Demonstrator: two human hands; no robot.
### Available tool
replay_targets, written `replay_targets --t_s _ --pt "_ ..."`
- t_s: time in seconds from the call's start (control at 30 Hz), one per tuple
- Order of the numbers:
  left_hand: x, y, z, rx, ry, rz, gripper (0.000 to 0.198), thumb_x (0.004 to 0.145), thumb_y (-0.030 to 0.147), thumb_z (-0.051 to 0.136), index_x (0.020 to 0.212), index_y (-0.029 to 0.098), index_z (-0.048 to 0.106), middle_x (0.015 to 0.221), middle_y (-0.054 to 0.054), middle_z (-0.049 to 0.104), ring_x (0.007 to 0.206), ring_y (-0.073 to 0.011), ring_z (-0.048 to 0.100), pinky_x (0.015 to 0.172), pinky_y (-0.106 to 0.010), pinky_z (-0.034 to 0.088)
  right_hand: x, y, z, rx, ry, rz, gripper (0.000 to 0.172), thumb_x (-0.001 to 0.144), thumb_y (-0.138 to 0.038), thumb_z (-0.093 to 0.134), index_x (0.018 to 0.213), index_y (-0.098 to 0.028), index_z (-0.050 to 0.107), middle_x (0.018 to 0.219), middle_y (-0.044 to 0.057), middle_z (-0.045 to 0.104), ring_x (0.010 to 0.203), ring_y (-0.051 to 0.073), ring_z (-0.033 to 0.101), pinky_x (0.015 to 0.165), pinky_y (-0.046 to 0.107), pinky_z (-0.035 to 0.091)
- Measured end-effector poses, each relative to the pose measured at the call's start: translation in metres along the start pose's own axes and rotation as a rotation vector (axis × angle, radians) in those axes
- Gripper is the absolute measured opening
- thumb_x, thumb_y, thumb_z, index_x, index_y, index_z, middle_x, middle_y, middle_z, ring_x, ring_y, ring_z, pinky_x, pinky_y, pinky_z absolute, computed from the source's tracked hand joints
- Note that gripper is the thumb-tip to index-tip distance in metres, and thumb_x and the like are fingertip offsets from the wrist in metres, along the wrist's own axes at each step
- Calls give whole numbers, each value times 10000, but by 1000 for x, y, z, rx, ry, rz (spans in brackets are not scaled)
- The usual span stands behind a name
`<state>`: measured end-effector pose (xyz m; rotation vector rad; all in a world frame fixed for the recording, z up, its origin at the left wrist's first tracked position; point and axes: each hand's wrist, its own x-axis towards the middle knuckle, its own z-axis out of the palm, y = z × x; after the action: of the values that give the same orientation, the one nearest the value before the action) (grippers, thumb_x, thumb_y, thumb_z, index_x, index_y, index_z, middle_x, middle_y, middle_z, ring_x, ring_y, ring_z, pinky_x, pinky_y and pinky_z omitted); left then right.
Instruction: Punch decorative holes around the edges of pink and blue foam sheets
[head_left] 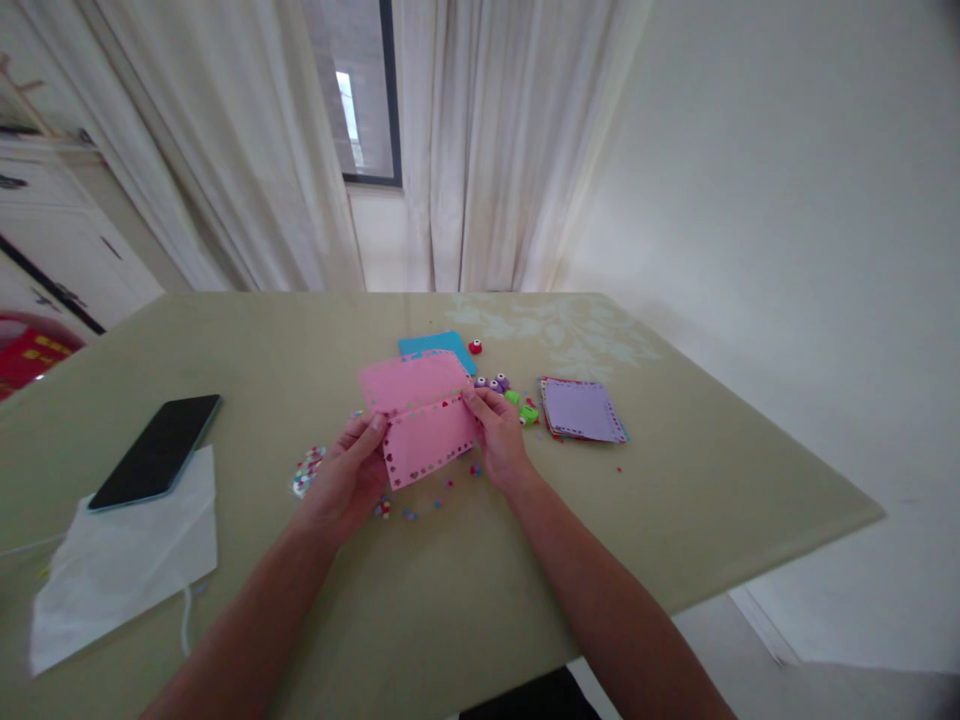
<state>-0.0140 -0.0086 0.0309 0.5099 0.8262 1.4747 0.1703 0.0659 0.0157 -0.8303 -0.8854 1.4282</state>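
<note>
A pink card with small shapes punched along its edges is held up over the table, one half folded back along a crease across its middle. My left hand is closed on its left side, thumb on top. On the right side, my right hand pinches it near the crease. Just beyond lies blue paper, partly covered by the card. Several small punches, purple, green and red, sit past my right hand. Colourful paper bits are scattered beneath the card.
To the right rests a stack of punched cards, purple on top. A pile of confetti is beside my left hand. At the left, a phone lies partly on a white sheet, with a white cable nearby.
</note>
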Motion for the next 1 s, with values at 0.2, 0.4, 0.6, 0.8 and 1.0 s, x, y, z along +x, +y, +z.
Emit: replay_targets --t_s 0.2,0.4,0.6,0.8,1.0 --pt "6 7 -7 34 27 50 419 651 385 1035 923 175 795 953 -79 855 973 -316 824 857 -436 691 -1 1 1 -42 -30 -29 334 713 -504 915 743 -207 767 736 -15 687 670 148 513 629 285 403" --pt "9 15 -10 50 41 128 460 570 414 1066 875 194 801 894 -48 849 865 -263 814 820 -387 682 -1 4 1 -75 -17 -65 336 727 -517 897 763 -210 766 730 -18 668 661 148 507 624 288 388" --pt "11 19 -8 130 28 168 501 636 604 992 872 201 810 887 -59 837 761 -224 766 746 -361 652 1 8 0 -119 -19 -91 336 758 -533 871 796 -215 768 772 -9 691 696 162 541 659 297 428" --pt "17 25 -16 646 114 393 432 603 536 992 823 209 815 788 -46 804 698 -185 696 687 -297 572 3 12 0 -196 -17 -127 370 805 -582 817 848 -218 771 832 11 730 764 196 618 726 322 481" --pt "29 21 -27 689 245 448 462 671 579 893 916 197 808 848 -70 819 690 -186 679 660 -306 546 7 5 -4 -268 100 -287 302 807 -496 806 880 -205 769 867 44 761 806 213 655 755 336 520"
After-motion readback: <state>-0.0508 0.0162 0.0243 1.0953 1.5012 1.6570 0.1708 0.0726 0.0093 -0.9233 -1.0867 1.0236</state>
